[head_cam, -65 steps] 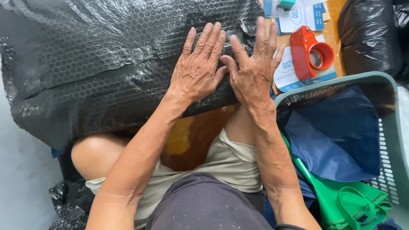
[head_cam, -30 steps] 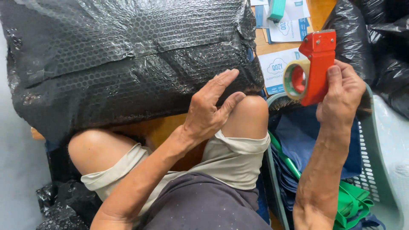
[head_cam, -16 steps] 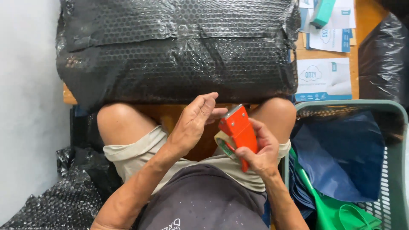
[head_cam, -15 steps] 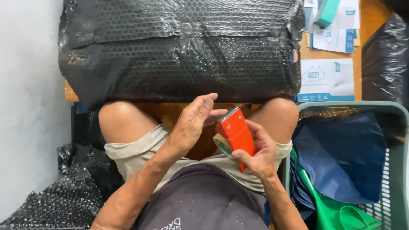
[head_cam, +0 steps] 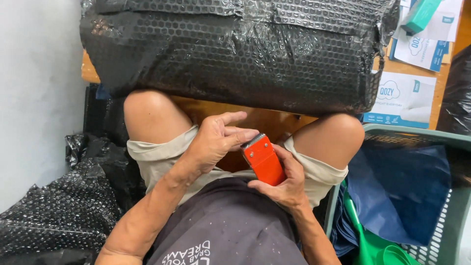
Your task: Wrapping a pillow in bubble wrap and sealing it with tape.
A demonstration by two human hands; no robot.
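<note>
A big parcel wrapped in black bubble wrap [head_cam: 235, 54] lies across the wooden table edge just beyond my knees. Over my lap, my right hand [head_cam: 284, 184] grips a red tape dispenser [head_cam: 263, 158] by its handle, blade end pointing up and left. My left hand [head_cam: 216, 140] is at the dispenser's blade end, thumb and fingertips touching it, index finger stretched out. The tape roll itself is hidden behind the dispenser and my hands.
A grey-green plastic basket [head_cam: 441, 140] at my right holds folded navy fabric [head_cam: 407, 186] and green fabric bags [head_cam: 373, 245]. Paper sheets and cards [head_cam: 405, 98] and a teal object [head_cam: 421, 14] lie on the table at the top right. Loose black bubble wrap [head_cam: 54, 211] is heaped at my left.
My right hand picked the red dispenser off the table and brought it down to my lap. My left hand left the parcel and now touches the dispenser's blade end.
</note>
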